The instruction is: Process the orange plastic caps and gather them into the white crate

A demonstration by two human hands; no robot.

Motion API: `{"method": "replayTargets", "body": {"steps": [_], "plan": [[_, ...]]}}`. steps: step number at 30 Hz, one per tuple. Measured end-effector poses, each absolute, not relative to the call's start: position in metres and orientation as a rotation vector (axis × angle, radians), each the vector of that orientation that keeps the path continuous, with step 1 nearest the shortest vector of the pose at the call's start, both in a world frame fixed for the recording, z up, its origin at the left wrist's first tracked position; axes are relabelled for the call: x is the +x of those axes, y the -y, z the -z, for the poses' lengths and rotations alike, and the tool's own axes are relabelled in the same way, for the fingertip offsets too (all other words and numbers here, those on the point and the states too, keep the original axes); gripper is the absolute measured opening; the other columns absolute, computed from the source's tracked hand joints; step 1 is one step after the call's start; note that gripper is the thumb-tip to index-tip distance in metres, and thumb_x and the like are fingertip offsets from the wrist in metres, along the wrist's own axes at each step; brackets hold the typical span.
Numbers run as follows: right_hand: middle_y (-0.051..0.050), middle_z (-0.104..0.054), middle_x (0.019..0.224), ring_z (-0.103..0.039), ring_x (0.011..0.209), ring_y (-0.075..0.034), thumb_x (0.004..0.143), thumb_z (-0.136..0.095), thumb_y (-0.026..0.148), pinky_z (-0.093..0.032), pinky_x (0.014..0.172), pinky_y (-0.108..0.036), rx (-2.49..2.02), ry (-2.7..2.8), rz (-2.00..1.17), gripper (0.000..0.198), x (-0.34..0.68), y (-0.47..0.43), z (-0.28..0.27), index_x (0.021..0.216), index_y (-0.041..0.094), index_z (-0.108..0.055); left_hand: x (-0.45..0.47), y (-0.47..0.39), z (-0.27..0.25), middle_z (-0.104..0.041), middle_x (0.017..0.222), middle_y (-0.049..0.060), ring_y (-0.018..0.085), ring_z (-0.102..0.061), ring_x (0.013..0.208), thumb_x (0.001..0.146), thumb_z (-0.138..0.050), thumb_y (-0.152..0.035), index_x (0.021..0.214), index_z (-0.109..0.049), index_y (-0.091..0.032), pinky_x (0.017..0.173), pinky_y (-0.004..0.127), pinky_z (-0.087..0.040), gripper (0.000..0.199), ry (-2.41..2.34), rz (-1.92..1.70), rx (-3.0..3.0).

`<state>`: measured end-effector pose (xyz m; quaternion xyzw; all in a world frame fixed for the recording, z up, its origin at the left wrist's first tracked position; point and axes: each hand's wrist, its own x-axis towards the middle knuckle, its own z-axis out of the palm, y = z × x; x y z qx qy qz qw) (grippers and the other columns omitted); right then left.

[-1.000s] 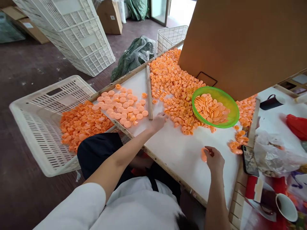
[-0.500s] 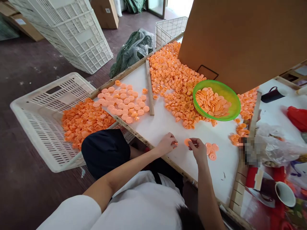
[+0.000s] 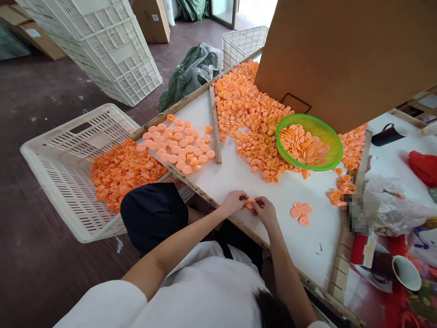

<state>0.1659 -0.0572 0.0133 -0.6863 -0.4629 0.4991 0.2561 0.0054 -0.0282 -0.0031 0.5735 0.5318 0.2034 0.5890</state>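
Observation:
My left hand (image 3: 235, 203) and my right hand (image 3: 266, 211) meet over the near edge of the white table (image 3: 273, 196). Between their fingertips is a flat round orange plastic disc (image 3: 251, 203), pinched by my right hand. My left fingers are closed on a small orange plastic cap at the same spot, mostly hidden by the disc and fingers. Several loose orange discs (image 3: 302, 213) lie in a small cluster to the right of my hands. Beyond them a green bowl (image 3: 336, 157) holds many more discs, beside a large heap of small orange caps (image 3: 259, 136).
A wooden strip (image 3: 215, 125) parts the heap from spread-out orange pieces (image 3: 179, 145) on the left. A white crate (image 3: 51, 168) with orange parts stands by my knee. A big cardboard box (image 3: 341, 59) rises at the back; a mug (image 3: 406, 272) lies tilted at right.
My right hand has moved left with the disc and now meets my left hand, bringing the disc against the piece there. The view has shifted slightly.

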Motion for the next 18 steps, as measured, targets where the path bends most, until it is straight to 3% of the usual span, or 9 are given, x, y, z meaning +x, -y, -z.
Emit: {"method": "replayTargets", "body": {"steps": [11,18], "plan": [[-0.004,-0.068,0.065,-0.064,0.054,-0.016,0.067,-0.073,0.034,-0.052,0.049,-0.026,-2.011,1.152,-1.763,0.026,0.172,0.023,-0.018,0.075,0.019,-0.054,0.013,0.007,-0.018,-0.068,0.065,0.007,0.015,-0.065,0.059,0.07,-0.064,-0.016,0.078,-0.065,-0.01,0.058,0.023,-0.053,0.01,-1.29,-0.219,1.118],[-0.003,-0.068,0.065,-0.063,0.056,-0.014,0.067,-0.073,0.041,-0.049,0.049,-0.023,-1.886,1.354,-1.783,0.032,0.177,0.024,-0.022,0.077,0.019,-0.054,0.011,-0.002,-0.026,-0.067,0.064,0.005,0.014,-0.065,0.06,0.066,-0.064,-0.015,0.074,-0.067,-0.012,0.056,0.021,-0.053,0.009,-1.271,-0.124,1.176]]}}
